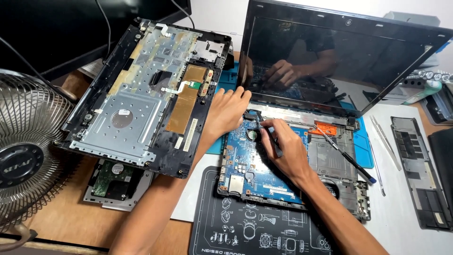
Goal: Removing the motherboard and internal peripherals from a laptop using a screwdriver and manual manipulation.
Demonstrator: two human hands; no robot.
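Right hand (283, 148) fingers pinched around a thin dark tool (275, 143), tip down on the blue motherboard (264, 172) near its top edge. Left hand (227, 111) at 10 o'clock from it, fingers curled loosely at the board's upper-left corner by the hinge; can't tell if it grips anything.

Board still sits in the laptop base (339, 165), screen (330, 61) still attached at 12. A screwdriver (347, 156) lies across the base at 3 o'clock.

Teardown looks well along: the palmrest cover (141, 94) is off, lying upside down at 9 o'clock, a hard drive (113, 182) is out at 8, and a bottom cover panel (420, 174) and tweezers (384, 141) are off to 3. Board removal looks not yet done.
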